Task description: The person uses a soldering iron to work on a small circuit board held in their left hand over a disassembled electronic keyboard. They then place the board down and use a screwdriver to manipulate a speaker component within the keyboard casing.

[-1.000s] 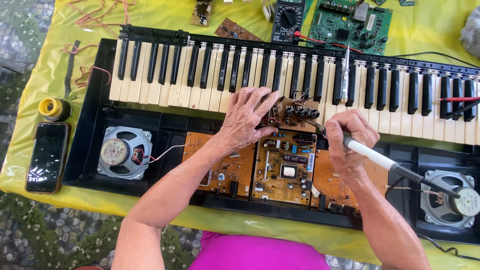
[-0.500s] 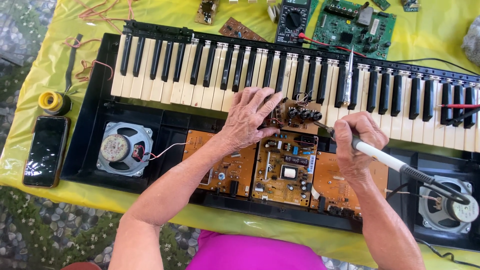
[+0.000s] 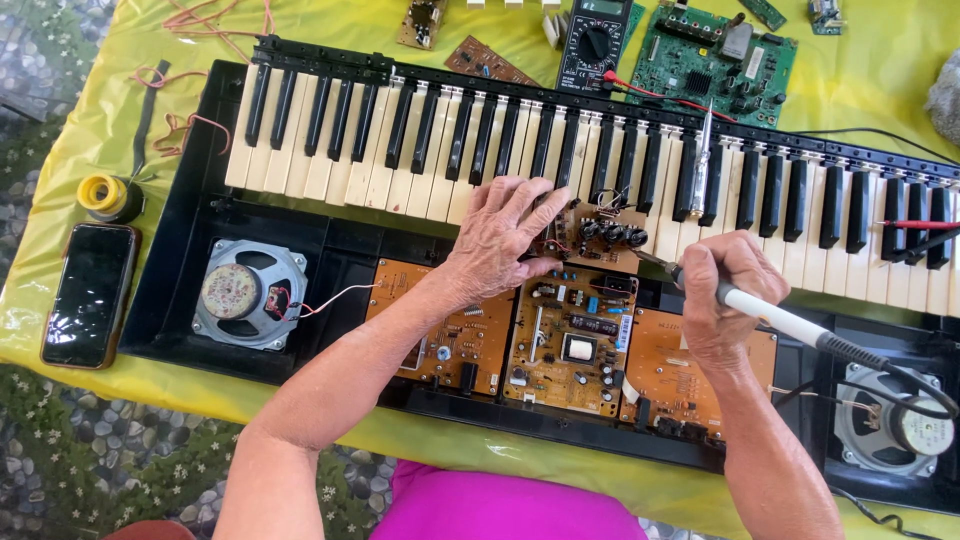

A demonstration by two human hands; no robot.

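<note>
Soldering is the work in hand: the right hand (image 3: 722, 290) is wrapped shut round the white grip of a soldering iron (image 3: 775, 322), its tip aimed leftward at a small brown board (image 3: 607, 236) that lies on the white keys just ahead of the fingers. The left hand (image 3: 497, 240) lies palm down with fingers spread, not clamped on anything; its fingertips press the near left edge of that small board, holding it flat against the keyboard (image 3: 330, 130).

To do this well, I judge the left fingers should stay on the board's edge, clear of the tip. The right wrist would do best braced on the keyboard case so the tip meets only one joint. The iron's black cord trails off to the right, behind the right hand, and should hang slack so it does not tug.

Counted: two speakers, one (image 3: 248, 294) well left of the left hand, one (image 3: 893, 430) right of the right hand. Three orange boards (image 3: 572, 340) sit side by side in the case, beneath both hands. One meter (image 3: 594, 42) and one green board (image 3: 714, 62) lie beyond the keys on the yellow surface (image 3: 880, 70). One phone (image 3: 90, 293) and one solder reel (image 3: 104, 194) lie far left.
</note>
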